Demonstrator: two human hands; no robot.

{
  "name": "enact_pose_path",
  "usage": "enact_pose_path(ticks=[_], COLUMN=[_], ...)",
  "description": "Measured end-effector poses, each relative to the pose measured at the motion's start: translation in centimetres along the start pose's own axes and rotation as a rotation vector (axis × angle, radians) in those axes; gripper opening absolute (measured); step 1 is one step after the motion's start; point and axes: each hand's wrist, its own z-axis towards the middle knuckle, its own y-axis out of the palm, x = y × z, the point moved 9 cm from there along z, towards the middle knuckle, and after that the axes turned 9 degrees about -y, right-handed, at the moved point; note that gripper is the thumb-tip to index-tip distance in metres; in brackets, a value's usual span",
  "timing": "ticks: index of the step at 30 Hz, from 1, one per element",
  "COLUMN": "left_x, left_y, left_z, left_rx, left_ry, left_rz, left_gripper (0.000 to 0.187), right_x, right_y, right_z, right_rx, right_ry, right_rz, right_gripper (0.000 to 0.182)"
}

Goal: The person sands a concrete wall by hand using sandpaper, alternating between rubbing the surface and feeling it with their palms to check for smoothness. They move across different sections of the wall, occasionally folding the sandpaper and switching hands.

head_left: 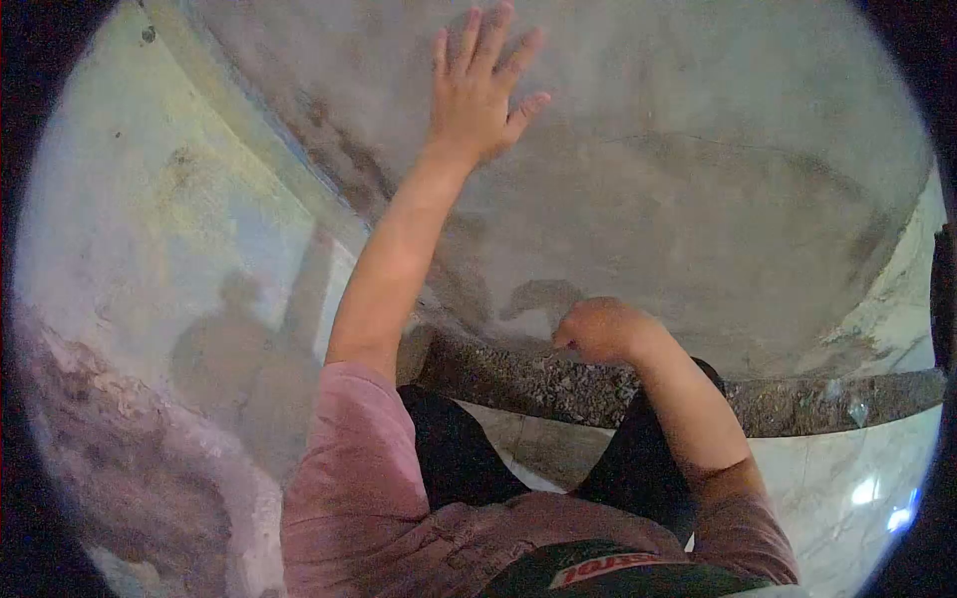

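My left hand (480, 100) is stretched far forward with its fingers spread over a grey concrete surface (648, 219). Nothing is in it, and its fingertips lie on or very close to the concrete. Nearer my body, my right hand (603, 331) is curled closed above the near edge of the same surface. Its fingers are mostly turned out of sight, so what they hold, if anything, cannot be seen. The concrete has darker, damp-looking patches and a thin crack across it.
A rough, crumbly edge (528, 384) runs along the near side of the concrete, by my knees. On the left rises a stained, peeling wall (209, 229) with my shadow on it. Pale, glossy tiles (807, 468) lie at the lower right. A dark object (942, 299) stands at the right edge.
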Motion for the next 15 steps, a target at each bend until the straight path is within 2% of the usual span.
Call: enact_pose_path(ticks=[3,5,7,9,13,15], left_x=[-0.3,0.3,1.0,2.6,2.7,0.9], left_y=[-0.6,-1.0,-1.3,-1.1,-1.4,-2.6], left_z=[1.8,3.0,4.0,4.3,4.8,5.5], left_rx=[-0.116,-0.104,-0.094,-0.166,-0.241,-0.149], left_ry=[-0.086,-0.077,-0.068,0.086,0.123,-0.074], left_rz=[0.094,0.102,0.104,0.118,0.125,0.132], left_gripper=[0.087,0.084,0.082,0.081,0.080,0.081], right_x=[-0.3,0.2,0.3,0.0,0.0,0.4], right_y=[0.7,2.0,2.7,2.5,2.1,2.3], right_z=[0.0,0.6,1.1,1.2,0.8,0.7], right_rx=[0.018,0.089,0.035,-0.019,-0.007,0.032], right_ry=[-0.024,-0.113,-0.089,-0.066,-0.060,-0.067], right_rz=[0.035,-0.037,-0.055,-0.076,-0.022,0.001], right_gripper=[0.016,0.020,0.021,0.023,0.019,0.018])
